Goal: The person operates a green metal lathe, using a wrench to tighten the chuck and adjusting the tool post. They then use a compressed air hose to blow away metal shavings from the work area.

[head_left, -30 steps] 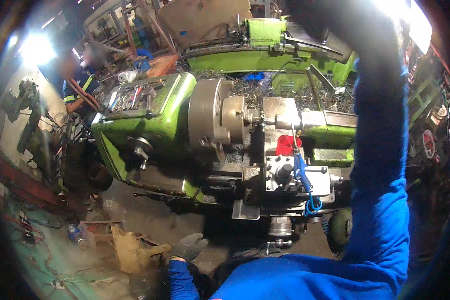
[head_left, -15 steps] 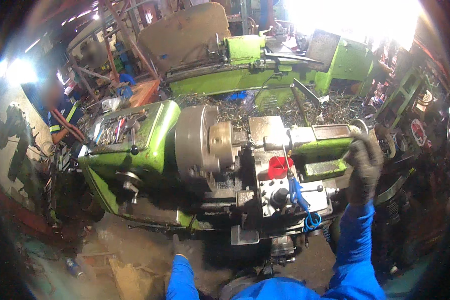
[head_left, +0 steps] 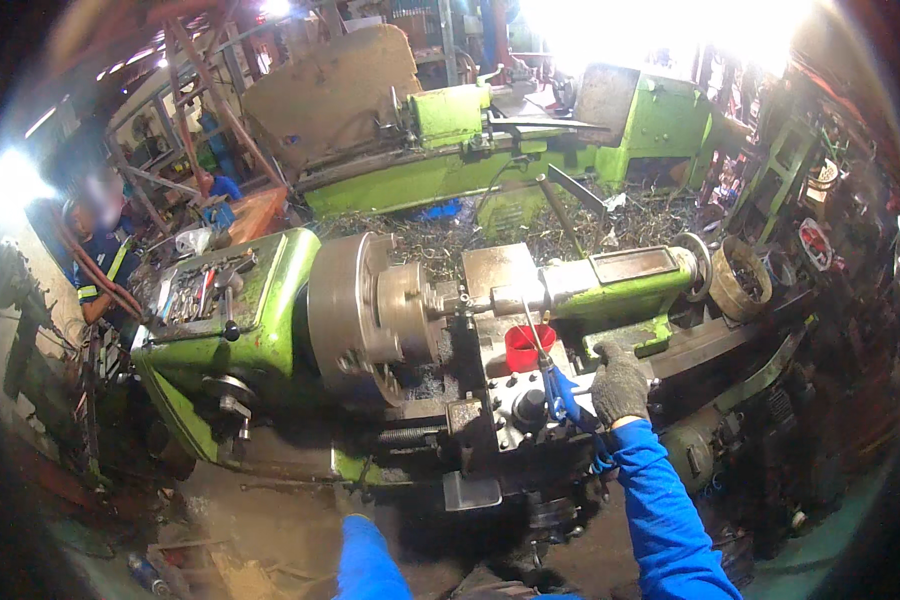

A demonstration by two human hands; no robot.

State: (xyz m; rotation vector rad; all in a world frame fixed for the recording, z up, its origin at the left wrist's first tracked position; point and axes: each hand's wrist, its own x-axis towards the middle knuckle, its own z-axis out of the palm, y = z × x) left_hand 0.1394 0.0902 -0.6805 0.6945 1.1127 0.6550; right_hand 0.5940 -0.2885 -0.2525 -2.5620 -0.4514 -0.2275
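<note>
Right hand (head_left: 620,385) beside the tool post (head_left: 528,408); left hand (head_left: 353,502) at eight o'clock from it.
Right fingers curl at the blue air gun (head_left: 562,393); whether they grasp it cannot be told. Left hand too dim to judge. From the right hand: air gun at nine, probably placed for reach; red cup (head_left: 522,350) at ten; tailstock (head_left: 625,287) at twelve, facing the chuck (head_left: 345,300), presumably for end support.

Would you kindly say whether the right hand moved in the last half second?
Yes: relative to the green tailstock, the right hand moved left and lower in view.
</note>
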